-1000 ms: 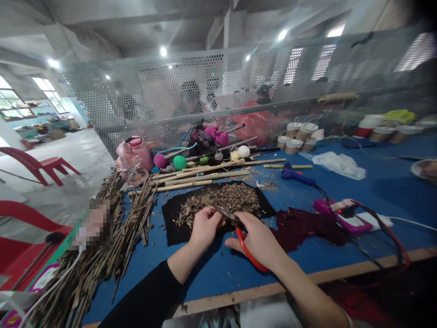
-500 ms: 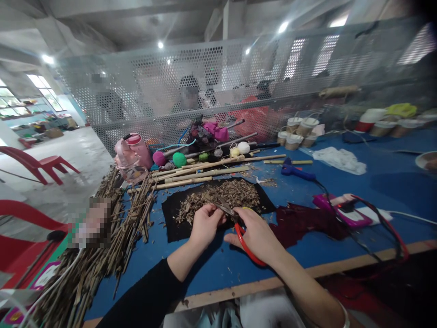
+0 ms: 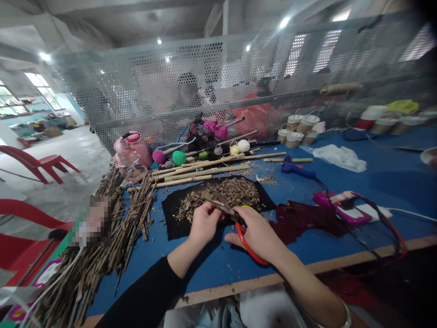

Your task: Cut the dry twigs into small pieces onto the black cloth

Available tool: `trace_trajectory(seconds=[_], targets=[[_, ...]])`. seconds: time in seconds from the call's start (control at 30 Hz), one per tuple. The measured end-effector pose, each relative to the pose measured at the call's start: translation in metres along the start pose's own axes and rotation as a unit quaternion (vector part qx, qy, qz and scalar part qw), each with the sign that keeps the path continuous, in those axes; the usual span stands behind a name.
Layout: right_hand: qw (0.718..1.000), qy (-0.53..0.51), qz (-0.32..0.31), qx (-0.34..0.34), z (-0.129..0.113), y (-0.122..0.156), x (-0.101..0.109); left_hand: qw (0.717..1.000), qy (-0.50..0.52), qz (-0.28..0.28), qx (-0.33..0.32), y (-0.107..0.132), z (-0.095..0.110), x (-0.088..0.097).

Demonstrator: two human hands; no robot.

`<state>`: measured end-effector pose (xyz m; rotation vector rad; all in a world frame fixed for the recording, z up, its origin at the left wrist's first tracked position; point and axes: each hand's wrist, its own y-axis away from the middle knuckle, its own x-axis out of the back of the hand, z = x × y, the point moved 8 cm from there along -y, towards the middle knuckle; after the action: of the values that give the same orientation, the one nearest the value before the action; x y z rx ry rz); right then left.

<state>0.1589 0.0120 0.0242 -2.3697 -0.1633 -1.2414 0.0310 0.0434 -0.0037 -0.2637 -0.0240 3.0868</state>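
My right hand (image 3: 259, 232) grips a pair of scissors (image 3: 243, 237) with red handles. Their metal blades are parted and point left, over a heap of brown cut bits (image 3: 235, 191). My left hand (image 3: 205, 224) is closed in a pinch just below the blades. Whatever is between its fingertips is too small and hidden to make out. Under the heap lies a black cloth (image 3: 172, 225) on the blue tabletop (image 3: 218, 278). To the left, a large bundle of dry brown twigs (image 3: 99, 255) runs along the table edge.
Behind the heap lie long sticks (image 3: 205, 173), yarn balls (image 3: 179, 158) and a pink bottle (image 3: 139, 148). A blue glue gun (image 3: 297, 169), dark red cloth (image 3: 303, 223) and purple power strip (image 3: 344, 209) with cables are on the right. A perforated metal screen (image 3: 157, 86) stands at the back.
The scissor blades stand slightly wider apart in the right hand. Both hands stay in nearly the same place, and the view has shifted very little.
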Motion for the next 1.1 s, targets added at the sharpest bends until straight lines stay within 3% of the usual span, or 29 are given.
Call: trace_trajectory(seconds=[0.67, 1.1], targets=[[0.999, 0.025, 0.008, 0.027, 0.0003, -0.0002, -0.0049, 0.999, -0.027, 0.009, 0.018, 0.0008, -0.0041, 0.0024], [0.999, 0.000, -0.013, -0.041, 0.0092, 0.0010, -0.0078, 0.999, -0.037, 0.018, 0.030, 0.0014, -0.0038, 0.0044]])
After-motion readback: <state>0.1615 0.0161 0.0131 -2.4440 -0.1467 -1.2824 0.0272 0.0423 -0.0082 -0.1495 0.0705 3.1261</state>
